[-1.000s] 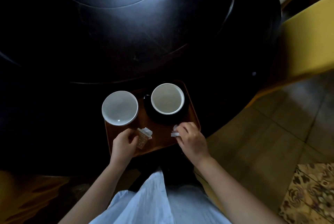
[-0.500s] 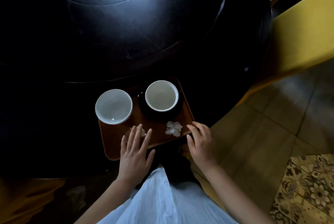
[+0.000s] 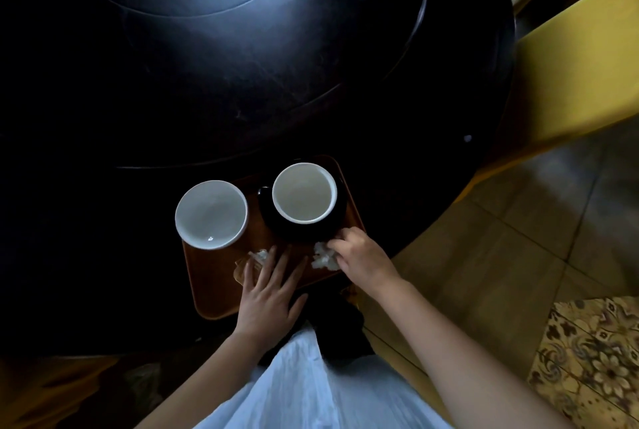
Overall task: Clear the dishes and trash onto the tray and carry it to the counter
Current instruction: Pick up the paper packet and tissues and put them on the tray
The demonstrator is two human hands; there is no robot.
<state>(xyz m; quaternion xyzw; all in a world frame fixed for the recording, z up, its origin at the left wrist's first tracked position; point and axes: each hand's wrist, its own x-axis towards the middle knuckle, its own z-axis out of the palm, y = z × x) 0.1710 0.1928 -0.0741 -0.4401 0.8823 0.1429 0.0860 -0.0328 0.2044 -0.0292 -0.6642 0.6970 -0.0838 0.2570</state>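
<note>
**Tray loaded, hands closing in on its near edge**

Starting left of the brown rectangular wooden tray (image 3: 211, 293), only the dark round table (image 3: 311, 65) shows. On the tray's far left stands a white round bowl (image 3: 211, 214); right of it, a white cup on a black saucer (image 3: 304, 192). Nearer, the left hand (image 3: 268, 297) lies flat with fingers spread over a clear crumpled wrapper (image 3: 247, 264), gripping nothing. The right hand (image 3: 359, 259) curls at the tray's right near corner, touching a white crumpled napkin (image 3: 323, 257); whether it pinches is unclear. Lifting likely needs both hands at the short sides, since the tray runs left to right.
</note>
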